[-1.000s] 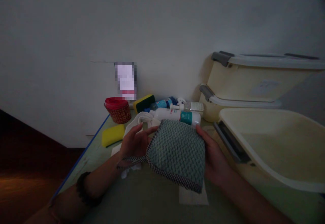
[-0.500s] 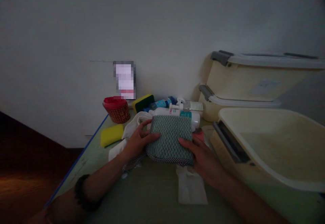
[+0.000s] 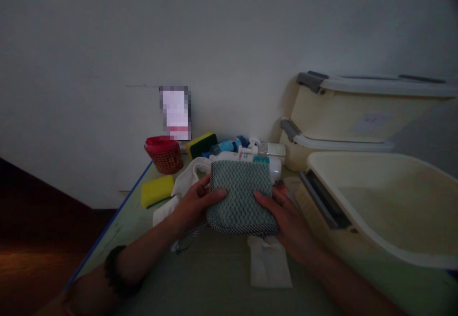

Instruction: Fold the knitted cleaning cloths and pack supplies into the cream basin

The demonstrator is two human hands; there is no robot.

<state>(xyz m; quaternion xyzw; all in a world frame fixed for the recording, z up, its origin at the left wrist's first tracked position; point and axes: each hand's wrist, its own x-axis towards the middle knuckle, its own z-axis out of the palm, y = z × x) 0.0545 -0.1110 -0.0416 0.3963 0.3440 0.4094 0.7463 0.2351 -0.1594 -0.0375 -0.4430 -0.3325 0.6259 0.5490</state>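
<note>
A green, ribbed cleaning cloth [image 3: 238, 196], folded into a pad with a black-and-white checked edge, is held up over the table. My left hand [image 3: 193, 204] grips its left side, thumb on the front face and the other fingers behind. On the right side my right hand [image 3: 291, 223] pinches it the same way, its fingers partly hidden. Behind the pad lies a white bottle [image 3: 275, 168] with a teal label, partly covered by it. A white cloth [image 3: 188, 177] rests beyond my left hand, and a flat, pale cloth piece [image 3: 271, 266] lies below the pad.
A large cream storage box [image 3: 315, 163] stands open at the right, with another lidded box [image 3: 347, 115] behind. Near the wall are a red basket [image 3: 166, 157], a yellow-green sponge [image 3: 201, 145], a blue bottle [image 3: 227, 145] and a pump bottle [image 3: 274, 150]. A yellow sponge [image 3: 157, 190] sits left.
The green cloth's lower right corner has spread slightly outward to the right. My left fingers have slid a little lower along its left edge. Both hands still hold it.
</note>
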